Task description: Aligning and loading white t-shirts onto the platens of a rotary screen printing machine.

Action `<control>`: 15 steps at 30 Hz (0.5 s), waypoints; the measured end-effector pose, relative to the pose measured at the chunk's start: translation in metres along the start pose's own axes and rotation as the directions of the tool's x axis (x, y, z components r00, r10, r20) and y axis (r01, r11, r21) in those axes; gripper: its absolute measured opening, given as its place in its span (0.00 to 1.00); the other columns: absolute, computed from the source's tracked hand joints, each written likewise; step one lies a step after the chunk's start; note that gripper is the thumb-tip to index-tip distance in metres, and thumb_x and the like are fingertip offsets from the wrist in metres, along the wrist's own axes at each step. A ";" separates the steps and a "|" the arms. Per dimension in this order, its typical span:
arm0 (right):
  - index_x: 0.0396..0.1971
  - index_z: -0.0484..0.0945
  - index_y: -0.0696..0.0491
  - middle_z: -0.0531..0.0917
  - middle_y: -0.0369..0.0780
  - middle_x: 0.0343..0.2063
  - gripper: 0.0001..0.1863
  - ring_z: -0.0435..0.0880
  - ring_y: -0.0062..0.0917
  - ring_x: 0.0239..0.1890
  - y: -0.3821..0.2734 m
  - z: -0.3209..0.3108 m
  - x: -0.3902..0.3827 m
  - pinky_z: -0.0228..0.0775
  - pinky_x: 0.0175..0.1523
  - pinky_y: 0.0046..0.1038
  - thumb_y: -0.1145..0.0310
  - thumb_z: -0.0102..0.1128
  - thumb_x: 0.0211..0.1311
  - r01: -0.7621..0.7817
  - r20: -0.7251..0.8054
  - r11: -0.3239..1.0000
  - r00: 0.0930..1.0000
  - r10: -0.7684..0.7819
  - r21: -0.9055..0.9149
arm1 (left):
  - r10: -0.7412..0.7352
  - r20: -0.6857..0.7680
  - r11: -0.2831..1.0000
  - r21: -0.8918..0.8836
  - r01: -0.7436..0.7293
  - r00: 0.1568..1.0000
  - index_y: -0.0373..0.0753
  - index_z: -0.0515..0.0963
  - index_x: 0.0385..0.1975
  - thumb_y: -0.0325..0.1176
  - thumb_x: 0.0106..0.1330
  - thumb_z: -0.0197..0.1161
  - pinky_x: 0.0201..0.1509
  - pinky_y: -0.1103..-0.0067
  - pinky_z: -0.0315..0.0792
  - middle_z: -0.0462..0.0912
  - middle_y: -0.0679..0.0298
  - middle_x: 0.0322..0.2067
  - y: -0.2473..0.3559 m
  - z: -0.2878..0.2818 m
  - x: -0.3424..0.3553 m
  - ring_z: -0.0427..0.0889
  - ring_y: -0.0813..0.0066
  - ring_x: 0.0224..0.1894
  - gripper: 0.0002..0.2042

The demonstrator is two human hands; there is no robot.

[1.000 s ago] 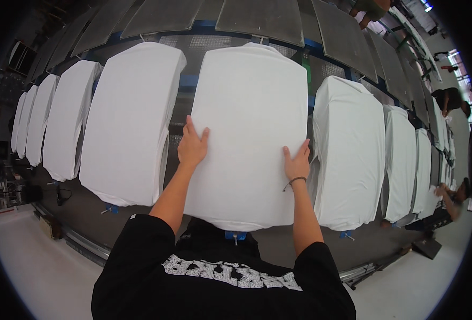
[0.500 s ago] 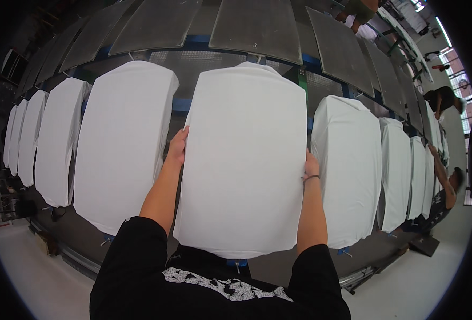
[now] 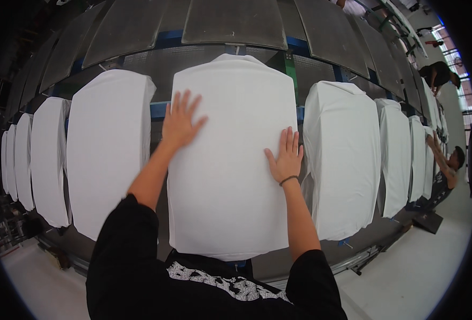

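Observation:
Straight in front of me a white T-shirt (image 3: 228, 181) is stretched smooth over a flat board, its narrower shoulder end pointing away from me. On its upper left part my left hand (image 3: 181, 121) lies with fingers spread, slightly blurred. My right hand (image 3: 286, 157), a dark band at its wrist, rests on the cloth near the right edge, fingers stretched and thumb apart. Neither hand holds anything. The board itself is hidden under the cloth.
More white shirts on boards stand in a row, one close by on the left (image 3: 108, 149) and one on the right (image 3: 342, 160). Bare grey boards (image 3: 233, 21) line the far side. A co-worker (image 3: 446, 170) reaches toward a shirt at far right; another person (image 3: 440, 74) bends behind.
Both hands have come off the shirt's side edges and now lie flat on its top. My left hand is higher up. The view has shifted slightly.

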State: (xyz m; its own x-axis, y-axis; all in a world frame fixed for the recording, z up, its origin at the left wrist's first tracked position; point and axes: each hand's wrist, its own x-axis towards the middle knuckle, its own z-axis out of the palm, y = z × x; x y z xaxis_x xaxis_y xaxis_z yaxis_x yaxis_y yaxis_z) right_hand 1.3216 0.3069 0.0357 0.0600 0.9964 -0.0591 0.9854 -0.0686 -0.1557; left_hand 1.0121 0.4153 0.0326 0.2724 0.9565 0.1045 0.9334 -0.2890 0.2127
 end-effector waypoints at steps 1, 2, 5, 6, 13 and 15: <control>0.66 0.46 0.54 0.45 0.42 0.68 0.42 0.39 0.37 0.70 -0.001 0.001 0.005 0.37 0.66 0.48 0.43 0.44 0.59 -0.014 -0.037 1.000 0.999 0.014 -0.004 | -0.014 -0.028 0.999 0.041 0.016 1.000 0.52 0.54 0.65 0.58 0.64 0.44 0.68 0.52 0.36 0.46 0.59 0.67 -0.015 0.005 0.026 0.40 0.57 0.70 0.31; 0.66 0.46 0.54 0.45 0.42 0.68 0.42 0.39 0.37 0.70 -0.001 0.001 0.006 0.37 0.66 0.48 0.43 0.44 0.59 -0.023 -0.028 1.000 0.999 0.023 0.003 | -0.024 -0.049 0.996 0.079 0.027 0.999 0.50 0.53 0.65 0.58 0.64 0.44 0.68 0.52 0.36 0.46 0.58 0.67 -0.023 0.009 0.043 0.40 0.57 0.70 0.32; 0.66 0.46 0.55 0.45 0.42 0.68 0.43 0.39 0.36 0.70 -0.004 0.004 0.005 0.36 0.67 0.47 0.43 0.45 0.59 -0.019 -0.049 0.997 0.999 0.023 0.079 | -0.075 -0.121 0.972 0.211 0.099 0.990 0.45 0.54 0.65 0.57 0.64 0.44 0.67 0.50 0.36 0.47 0.55 0.67 -0.018 0.017 0.058 0.41 0.57 0.70 0.33; 0.66 0.45 0.54 0.44 0.41 0.68 0.42 0.39 0.34 0.70 0.003 0.005 0.003 0.36 0.67 0.45 0.44 0.46 0.59 -0.045 -0.043 0.997 0.998 0.048 0.059 | -0.010 0.013 0.970 0.242 0.006 1.000 0.43 0.52 0.65 0.53 0.64 0.48 0.67 0.49 0.36 0.45 0.53 0.67 0.013 0.018 0.049 0.41 0.57 0.70 0.33; 0.65 0.50 0.57 0.51 0.43 0.66 0.35 0.45 0.37 0.69 0.022 0.015 0.002 0.36 0.68 0.43 0.51 0.42 0.63 0.030 -0.160 0.933 0.987 0.029 0.358 | 0.757 0.301 0.653 -0.403 -0.642 0.581 0.43 0.55 0.64 0.58 0.59 0.51 0.69 0.56 0.37 0.50 0.58 0.66 0.146 0.018 -0.085 0.43 0.59 0.69 0.37; 0.64 0.51 0.57 0.54 0.44 0.65 0.34 0.48 0.38 0.69 0.033 0.012 -0.004 0.36 0.68 0.42 0.51 0.42 0.64 0.044 -0.190 0.889 0.981 0.049 0.456 | 0.784 0.276 0.620 -0.391 -0.680 0.557 0.47 0.55 0.64 0.58 0.58 0.52 0.69 0.57 0.38 0.52 0.60 0.66 0.140 0.018 -0.045 0.45 0.59 0.69 0.36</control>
State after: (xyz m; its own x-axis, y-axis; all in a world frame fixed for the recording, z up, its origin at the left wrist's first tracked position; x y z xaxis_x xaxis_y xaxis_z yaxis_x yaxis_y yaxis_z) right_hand 1.3518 0.3002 0.0190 0.1373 0.9830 0.1217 0.8057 -0.0393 -0.5911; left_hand 1.1345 0.3325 0.0398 0.9475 0.3168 -0.0431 0.3026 -0.8452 0.4406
